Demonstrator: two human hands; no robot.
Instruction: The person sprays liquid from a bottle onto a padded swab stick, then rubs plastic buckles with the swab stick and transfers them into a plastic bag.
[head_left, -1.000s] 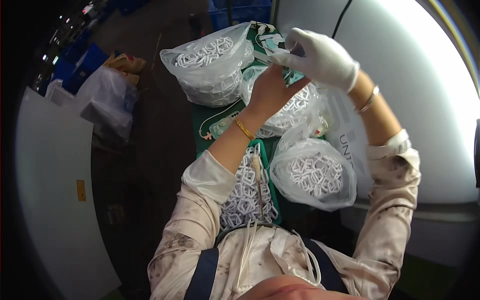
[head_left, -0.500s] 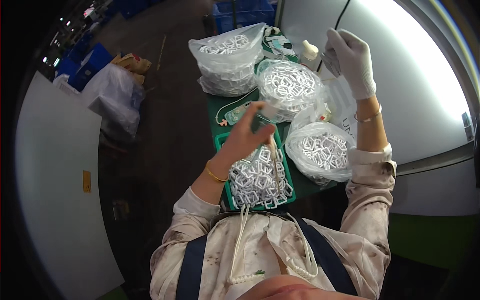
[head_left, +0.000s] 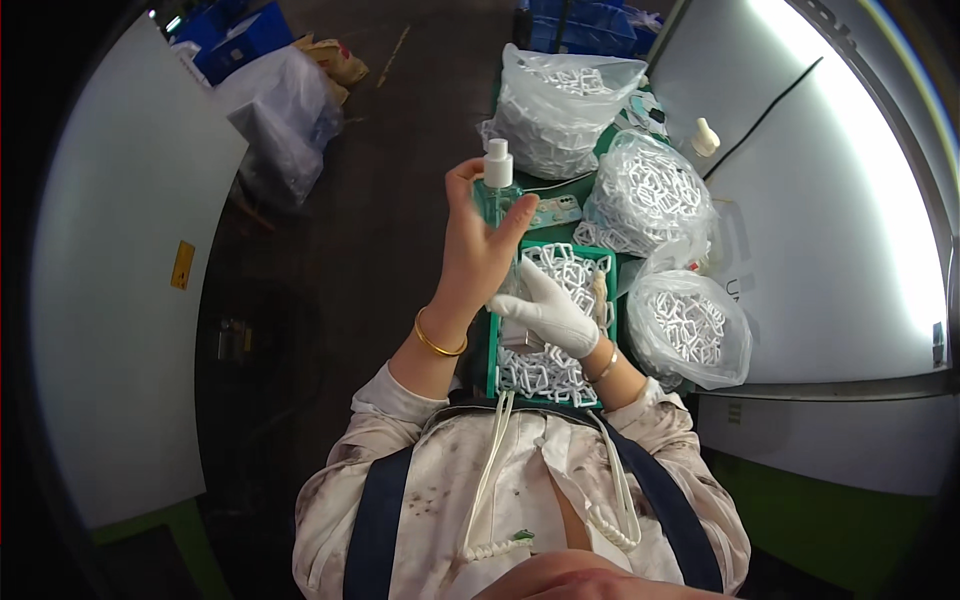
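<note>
Plastic bags (head_left: pixel 690 368) stand near the tray (head_left: pixel 612 270); the right hand (head_left: pixel 556 318) hides some links (head_left: pixel 545 380).

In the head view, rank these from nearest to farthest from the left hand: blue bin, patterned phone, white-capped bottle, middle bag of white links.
From the left hand:
1. White-capped bottle: in its grasp.
2. Patterned phone: just to the right.
3. Middle bag of white links: farther right, past the phone.
4. Blue bin: at the top edge, beyond the bags.
</note>
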